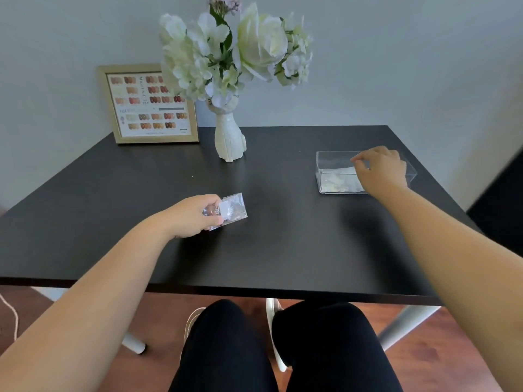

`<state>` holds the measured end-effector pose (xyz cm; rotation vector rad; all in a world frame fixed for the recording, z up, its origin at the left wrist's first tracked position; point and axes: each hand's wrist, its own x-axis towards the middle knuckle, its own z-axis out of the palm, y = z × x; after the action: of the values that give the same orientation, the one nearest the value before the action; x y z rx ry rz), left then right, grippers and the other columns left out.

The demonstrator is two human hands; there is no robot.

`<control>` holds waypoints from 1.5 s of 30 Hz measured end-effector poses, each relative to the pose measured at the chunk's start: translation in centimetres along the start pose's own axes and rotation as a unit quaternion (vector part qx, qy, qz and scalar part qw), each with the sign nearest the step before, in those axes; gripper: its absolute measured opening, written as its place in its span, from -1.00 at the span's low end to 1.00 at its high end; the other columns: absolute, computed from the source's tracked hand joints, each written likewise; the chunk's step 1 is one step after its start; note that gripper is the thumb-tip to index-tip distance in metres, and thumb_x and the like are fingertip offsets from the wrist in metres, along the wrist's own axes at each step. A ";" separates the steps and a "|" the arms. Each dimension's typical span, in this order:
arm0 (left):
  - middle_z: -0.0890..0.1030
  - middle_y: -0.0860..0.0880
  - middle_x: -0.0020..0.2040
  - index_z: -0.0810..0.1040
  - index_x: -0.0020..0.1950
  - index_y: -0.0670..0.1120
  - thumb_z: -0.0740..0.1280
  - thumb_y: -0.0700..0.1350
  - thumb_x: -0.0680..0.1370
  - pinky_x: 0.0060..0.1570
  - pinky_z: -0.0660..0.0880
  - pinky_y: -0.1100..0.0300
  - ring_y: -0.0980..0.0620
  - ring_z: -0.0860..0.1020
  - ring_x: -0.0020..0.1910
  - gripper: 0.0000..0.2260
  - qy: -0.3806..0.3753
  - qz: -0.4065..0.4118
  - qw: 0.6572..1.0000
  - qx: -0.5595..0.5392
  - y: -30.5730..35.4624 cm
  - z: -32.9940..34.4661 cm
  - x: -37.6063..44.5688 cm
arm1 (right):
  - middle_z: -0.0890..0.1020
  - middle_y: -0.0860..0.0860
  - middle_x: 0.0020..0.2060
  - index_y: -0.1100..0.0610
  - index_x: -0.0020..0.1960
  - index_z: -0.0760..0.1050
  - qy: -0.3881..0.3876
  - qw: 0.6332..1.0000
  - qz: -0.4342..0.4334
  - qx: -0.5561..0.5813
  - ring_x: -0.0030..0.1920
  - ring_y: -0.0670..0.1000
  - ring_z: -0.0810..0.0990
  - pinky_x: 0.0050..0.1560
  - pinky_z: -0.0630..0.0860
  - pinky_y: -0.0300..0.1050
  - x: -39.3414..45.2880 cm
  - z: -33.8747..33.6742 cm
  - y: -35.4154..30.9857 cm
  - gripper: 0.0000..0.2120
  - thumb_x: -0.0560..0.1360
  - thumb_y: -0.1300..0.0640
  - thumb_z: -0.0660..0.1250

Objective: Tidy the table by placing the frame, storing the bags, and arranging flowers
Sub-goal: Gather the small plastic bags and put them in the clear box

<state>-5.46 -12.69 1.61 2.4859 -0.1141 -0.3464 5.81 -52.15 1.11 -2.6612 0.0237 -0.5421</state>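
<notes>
The left hand (195, 216) reaches forward, pinching a small clear bag (230, 210); the right hand (380, 169), fingers loosely curled, hovers over the clear box (334, 179).

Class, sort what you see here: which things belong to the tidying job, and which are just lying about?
Belongs to the job:
gold frame
small clear bag, held in the left hand
clear box, with the right hand over it
white flowers in the white vase

Just there:
black table
cord on the floor
</notes>
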 end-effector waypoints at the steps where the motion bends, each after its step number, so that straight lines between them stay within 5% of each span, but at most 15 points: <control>1: 0.62 0.04 -0.19 0.52 -0.02 0.04 0.34 -0.11 0.57 -0.23 0.44 0.19 0.08 0.55 -0.25 -0.95 -0.002 0.004 1.000 -0.004 0.3 0.2 0.3 | 0.54 0.03 0.15 -0.04 0.01 0.63 0.001 1.000 0.001 0.004 0.23 0.16 0.37 0.18 0.24 0.06 -0.4 0.1 0.3 -0.72 0.52 0.07 0.14; 11: 0.69 0.14 -0.25 0.41 0.13 0.23 0.44 0.03 0.48 -0.21 0.43 0.21 0.26 0.64 -0.26 -0.70 0.102 0.095 0.990 -0.020 7.2 2.3 4.8 | 0.52 0.04 0.15 0.05 0.06 0.61 0.070 0.997 0.006 0.029 0.23 0.11 0.40 0.33 0.15 0.03 -2.8 -0.1 3.0 -0.68 0.58 0.04 0.10; 17: 0.68 0.17 -0.06 0.38 0.24 0.21 0.30 -0.03 0.60 -0.09 0.61 0.08 0.20 0.67 -0.28 -0.74 0.123 0.183 0.973 -0.069 13.7 3.8 8.9 | 0.51 0.08 0.24 0.10 0.12 0.61 0.094 0.995 -0.018 0.006 0.31 0.13 0.38 0.48 -0.02 0.08 -4.0 0.5 3.8 -0.66 0.63 0.01 0.09; 22: 0.63 0.14 -0.07 0.35 0.34 0.22 0.16 -0.11 0.66 -0.29 0.40 0.26 0.15 0.56 -0.21 -0.69 0.123 0.211 0.969 -0.029 17.1 5.1 11.8 | 0.54 0.06 0.23 0.09 0.14 0.62 0.098 0.995 -0.022 0.008 0.30 0.09 0.40 0.48 -0.04 0.04 -4.1 0.7 4.0 -0.66 0.64 0.00 0.10; 25: 0.60 0.07 -0.04 0.32 0.36 0.21 0.16 -0.10 0.65 -0.24 0.47 0.18 0.04 0.57 -0.14 -0.68 0.118 0.195 0.973 -0.031 18.3 5.9 13.3 | 0.55 0.05 0.20 0.07 0.14 0.62 0.101 0.994 -0.025 0.010 0.28 0.08 0.41 0.48 -0.02 0.05 -4.2 0.6 4.0 -0.66 0.64 0.00 0.09; 29: 0.61 0.11 0.01 0.31 0.36 0.22 0.18 -0.07 0.64 0.22 0.38 -0.11 0.02 0.55 0.03 -0.67 0.112 0.145 0.983 -0.021 19.5 7.2 14.9 | 0.57 0.05 0.17 0.09 0.14 0.62 0.107 0.994 -0.028 0.012 0.26 0.08 0.43 0.47 0.00 0.05 -4.3 0.5 3.9 -0.67 0.64 0.01 0.11; 35: 0.61 0.09 -0.05 0.17 0.46 0.24 0.21 -0.04 0.59 0.12 0.12 0.04 -0.01 0.48 0.11 -0.53 0.142 0.114 0.982 0.057 20.4 9.0 15.9 | 0.58 0.04 0.17 0.10 0.14 0.61 0.110 0.993 -0.031 0.018 0.27 0.08 0.44 0.47 0.01 0.05 -4.2 0.5 4.0 -0.67 0.63 0.02 0.12; 40: 0.51 0.14 0.29 0.21 0.48 0.20 0.34 -0.01 0.53 0.13 0.10 0.01 -0.03 0.40 0.28 -0.44 0.213 0.119 0.969 0.041 19.9 8.5 15.7 | 0.58 0.04 0.16 0.12 0.13 0.62 0.113 0.993 -0.032 0.017 0.26 0.08 0.45 0.46 0.01 0.04 -4.1 0.6 4.1 -0.68 0.63 0.02 0.14; 45: 0.52 0.20 0.15 0.18 0.47 0.19 0.35 0.03 0.54 0.16 0.09 0.01 0.02 0.41 0.24 -0.44 0.242 0.085 0.966 0.020 16.3 7.3 14.8 | 0.57 0.02 0.18 0.08 0.17 0.61 0.110 0.993 -0.034 0.028 0.28 0.06 0.43 0.47 -0.02 0.01 -4.1 0.5 4.2 -0.64 0.64 -0.01 0.08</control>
<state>6.82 -32.35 2.36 2.5027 -0.1321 0.3399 2.47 -55.39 -2.59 -2.5430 -0.0184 -0.8428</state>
